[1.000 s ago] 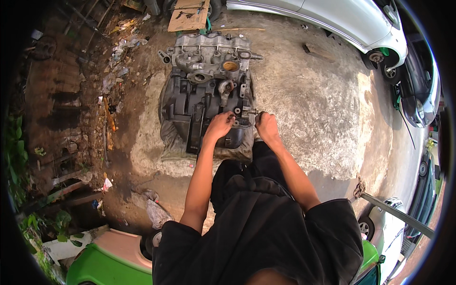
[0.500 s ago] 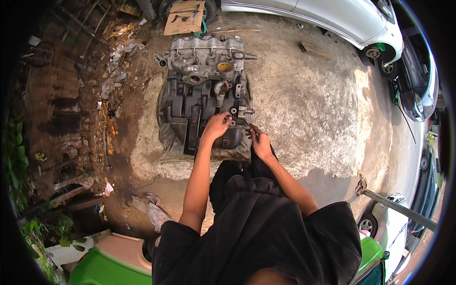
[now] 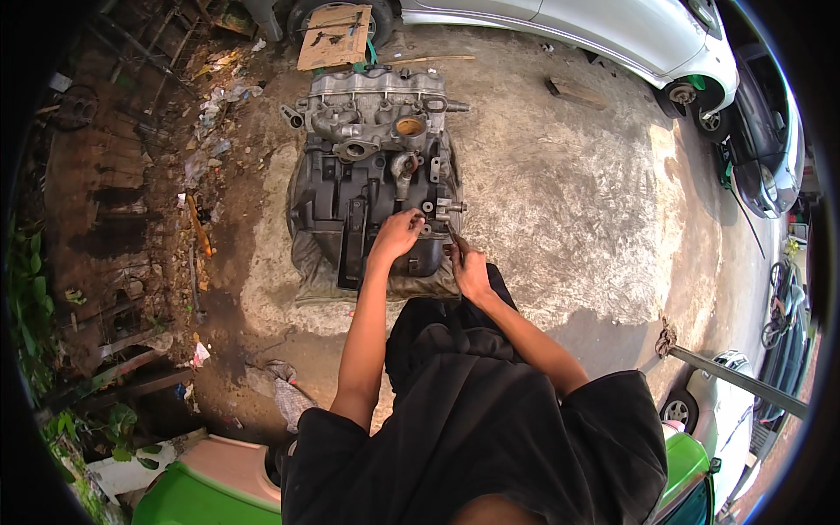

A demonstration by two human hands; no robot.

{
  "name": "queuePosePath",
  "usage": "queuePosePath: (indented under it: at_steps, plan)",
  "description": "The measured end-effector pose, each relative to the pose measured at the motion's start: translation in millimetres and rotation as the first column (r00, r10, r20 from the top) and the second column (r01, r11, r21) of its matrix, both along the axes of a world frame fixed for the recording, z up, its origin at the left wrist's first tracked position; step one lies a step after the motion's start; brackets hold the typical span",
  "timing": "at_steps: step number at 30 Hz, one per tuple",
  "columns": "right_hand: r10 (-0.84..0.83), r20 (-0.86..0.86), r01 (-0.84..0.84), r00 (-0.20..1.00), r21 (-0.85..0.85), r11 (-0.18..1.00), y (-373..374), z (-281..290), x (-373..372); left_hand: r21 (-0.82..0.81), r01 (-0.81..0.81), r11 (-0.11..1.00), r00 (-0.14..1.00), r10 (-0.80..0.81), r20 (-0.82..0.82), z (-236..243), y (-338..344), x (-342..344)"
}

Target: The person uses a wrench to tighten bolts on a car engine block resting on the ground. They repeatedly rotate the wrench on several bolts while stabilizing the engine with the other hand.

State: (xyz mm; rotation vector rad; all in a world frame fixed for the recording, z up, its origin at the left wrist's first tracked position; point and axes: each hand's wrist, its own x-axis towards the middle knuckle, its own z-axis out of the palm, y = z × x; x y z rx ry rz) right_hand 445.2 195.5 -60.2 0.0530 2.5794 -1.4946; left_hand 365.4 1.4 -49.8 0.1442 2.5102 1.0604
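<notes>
A dark engine block [image 3: 328, 188] with a grey metal cylinder head [image 3: 376, 83] sits on the ground before me. My left hand [image 3: 401, 234] rests against its near side, fingertips bunched by small round metal bosses; whatever they pinch is hidden. My right hand [image 3: 471, 269] is closed round a thin dark rod-like tool [image 3: 451, 231]. Its tip points up at a small silver fitting [image 3: 450, 207] on the block's right side. The tool's exact kind is too small to tell. An elbow-shaped metal pipe [image 3: 404, 171] stands just beyond my left hand.
Dark cloth [image 3: 319, 284] lies under the engine. Beyond it, a cardboard sheet [image 3: 335, 37] carries small dark parts. A silver car [image 3: 604, 35] stands at the far side. A wooden block [image 3: 576, 93] lies on the concrete, and litter [image 3: 214, 105] lines the left.
My right hand has shifted slightly left and turned, with the tool now closer to the fitting. My left hand stays almost in place.
</notes>
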Motion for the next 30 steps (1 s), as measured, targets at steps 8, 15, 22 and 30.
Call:
queuePosePath:
  at_steps: [8, 15, 22, 30]
  plan:
    - [0.077, -0.1, -0.071, 0.992, 0.059, 0.996, -2.9, -5.7, 1.9, -0.014, -0.018, 1.0, 0.998, 0.019, 0.051, 3.1, 0.7, -1.4]
    - [0.076, -0.081, -0.065, 0.994, 0.133, 0.989, 1.3, 3.8, -50.0, 0.016, -0.051, 0.999, 0.999, 0.051, 0.016, 5.7, 1.2, -0.2]
    - [0.051, 0.02, -0.053, 0.999, 0.111, 0.992, 8.3, 9.6, -72.9, 0.009, -0.033, 0.999, 0.999, 0.033, 0.032, 1.6, 0.0, -0.6]
    - [-0.091, -0.065, 0.098, 0.994, 0.117, 0.988, 22.0, 25.2, -63.6, 0.013, -0.015, 1.0, 0.999, 0.014, 0.039, 4.7, -0.1, -0.9]
